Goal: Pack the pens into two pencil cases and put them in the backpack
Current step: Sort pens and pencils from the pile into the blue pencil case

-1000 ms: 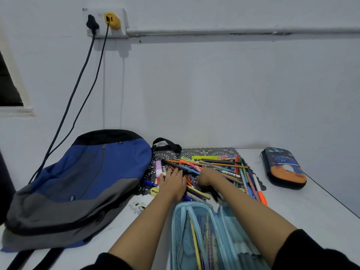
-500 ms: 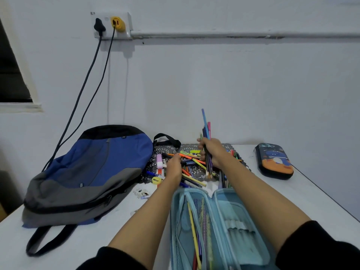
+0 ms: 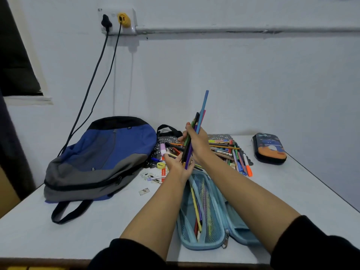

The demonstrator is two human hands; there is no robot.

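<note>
My right hand (image 3: 196, 143) grips a bundle of pens (image 3: 201, 112) held nearly upright above the table. My left hand (image 3: 178, 165) sits just below, palm up, touching the bundle's lower ends. A light blue pencil case (image 3: 204, 217) lies open in front of me with several pens inside its mesh pocket. A pile of loose pens (image 3: 226, 151) lies on a dark patterned mat behind my hands. A second pencil case (image 3: 269, 148), dark with an orange and blue print, lies zipped at the right. The blue and grey backpack (image 3: 99, 158) lies flat at the left.
The white table (image 3: 78, 230) ends against the wall; its right edge runs diagonally past the dark case. Two cables hang from a wall socket (image 3: 116, 20) down behind the backpack. A yellow sharpener (image 3: 160, 165), a pink eraser (image 3: 162, 149) and small paper scraps lie by the mat.
My right hand picked a bundle of pens out of the pile and raised it upright. My left hand left the pile and came under the bundle's lower ends.
</note>
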